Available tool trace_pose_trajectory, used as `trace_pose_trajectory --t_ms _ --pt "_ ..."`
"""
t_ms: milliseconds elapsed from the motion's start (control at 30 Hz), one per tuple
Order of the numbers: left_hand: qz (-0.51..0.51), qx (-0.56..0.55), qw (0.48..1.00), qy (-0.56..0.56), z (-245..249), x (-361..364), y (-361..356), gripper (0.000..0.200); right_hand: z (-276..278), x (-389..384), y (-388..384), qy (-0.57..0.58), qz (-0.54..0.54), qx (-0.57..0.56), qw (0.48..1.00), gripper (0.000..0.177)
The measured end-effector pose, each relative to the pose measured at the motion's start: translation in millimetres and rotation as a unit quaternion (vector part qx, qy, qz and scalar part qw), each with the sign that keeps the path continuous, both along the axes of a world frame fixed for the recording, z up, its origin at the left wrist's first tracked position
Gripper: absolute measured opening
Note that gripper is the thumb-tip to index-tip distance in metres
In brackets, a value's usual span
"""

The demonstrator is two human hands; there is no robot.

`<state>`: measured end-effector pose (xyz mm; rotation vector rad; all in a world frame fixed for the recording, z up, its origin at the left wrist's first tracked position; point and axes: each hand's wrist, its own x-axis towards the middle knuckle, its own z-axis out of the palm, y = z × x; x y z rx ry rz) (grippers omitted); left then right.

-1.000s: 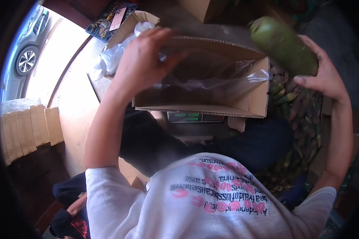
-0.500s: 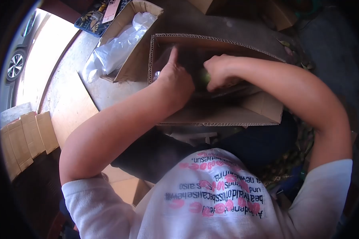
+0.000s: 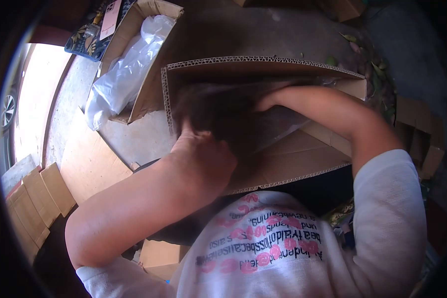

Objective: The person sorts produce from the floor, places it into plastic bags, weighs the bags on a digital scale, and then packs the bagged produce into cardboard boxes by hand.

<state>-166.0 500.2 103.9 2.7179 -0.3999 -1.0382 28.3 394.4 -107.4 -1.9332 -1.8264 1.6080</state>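
An open cardboard box stands in front of my body, its inside dark. At its left end my left hand dips in over the near side, thumb pointing away from me; its other fingers are hidden and partly blurred. My right hand reaches down inside, close to the far wall, and its fingertips vanish in the shadow. Thin clear plastic lies within the box, beneath my right forearm. Whether either hand holds anything cannot be made out.
Beyond the box to the left, another carton holds a white plastic bag. A pink phone lies on a dark patterned tray. Flattened cardboard lies at left. Leaves and reddish pieces are scattered at right.
My right hand has gone deeper into the box; the greenish thing by its fingers is out of sight. My left hand sits lower in view, and the box appears shifted down and left.
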Motion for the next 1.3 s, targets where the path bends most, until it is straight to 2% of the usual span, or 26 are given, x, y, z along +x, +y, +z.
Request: trace_pose_trajectory --t_ms 100,200,267,300,367,433,533,567,633,700,767,833,900,967,1033,1067,1167,1200,1300 --pt "0.009 0.015 1.0 0.022 9.3 7.2 1.9 0.014 -1.7 -5.9 12.7 -0.028 0.065 -0.043 0.997 0.069" --pt "0.024 0.03 0.999 -0.024 14.1 4.8 3.4 0.015 16.9 -6.5 20.6 -0.073 0.175 -0.105 0.976 0.065" --pt "0.058 0.023 0.996 0.062 13.8 10.3 8.6 0.016 52.4 5.7 18.0 -0.069 0.215 -0.102 0.969 0.063" --pt "0.066 0.018 0.992 0.106 12.5 14.7 8.8 0.018 81.1 18.0 9.4 -0.047 0.193 -0.06 0.978 0.062" --pt "0.119 0.032 0.988 0.09 12.3 18.1 0.7 0.014 159.8 48.5 -23.4 0.001 0.107 0.082 0.991 0.049" --pt "0.097 0.027 0.994 0.052 3.7 8.1 3.0 0.014 201.5 75.1 -91.6 -0.003 -0.066 0.154 0.986 0.045" --pt "0.079 0.052 0.993 -0.068 8.9 5.4 -11.0 0.017 261.5 107.5 -217.8 -0.037 -0.283 0.292 0.913 0.038" --pt "0.069 0.073 0.991 -0.083 9.1 6.8 -13.4 0.018 266.7 113.1 -263.1 -0.063 -0.337 0.31 0.887 0.039" --pt "0.055 0.118 0.985 -0.113 5.8 8.3 -17.5 0.022 246.3 119.0 -369.4 -0.133 -0.444 0.257 0.848 0.041" --pt "0.107 0.096 0.985 -0.094 -1.8 4.1 -8.3 0.027 200.0 112.5 -473.8 -0.175 -0.522 0.176 0.816 0.043" --pt "0.155 0.084 0.983 -0.054 4.6 13.3 -15.6 0.031 156.2 90.8 -547.5 -0.165 -0.597 0.093 0.78 0.045" --pt "0.202 0.08 0.976 -0.005 12.8 29.4 -34.8 0.035 129.2 54.5 -585.1 -0.117 -0.691 -0.01 0.713 0.046" --pt "0.173 0.083 0.98 -0.05 8.3 25.2 -32.9 0.04 80.6 37.1 -625.1 -0.093 -0.746 -0.09 0.654 0.046" --pt "0.169 0.072 0.98 -0.075 6.7 17.4 -31.5 0.044 28.8 30.3 -650.3 -0.057 -0.773 -0.097 0.624 0.047" --pt "0.187 0.042 0.979 -0.067 8.3 15.3 -31.8 0.047 -41.4 31.2 -675.3 -0.129 -0.755 -0.053 0.641 0.043" --pt "0.177 0.039 0.982 -0.06 7.7 11.2 -25.1 0.05 -53.5 28.5 -668.1 -0.176 -0.729 -0.066 0.658 0.054" --pt "0.199 0.141 0.965 -0.094 15.5 11.0 -46.2 0.05 -88.7 20.8 -656.0 -0.253 -0.604 -0.338 0.676 0.071" --pt "0.196 0.138 0.965 -0.108 16.6 11.1 -49.0 0.05 -81.0 14.3 -643.4 -0.252 -0.604 -0.377 0.655 0.075" --pt "0.181 0.118 0.962 -0.164 11.4 5.9 -49.9 0.049 -100.8 4.9 -648.4 -0.313 -0.574 -0.343 0.674 0.074"
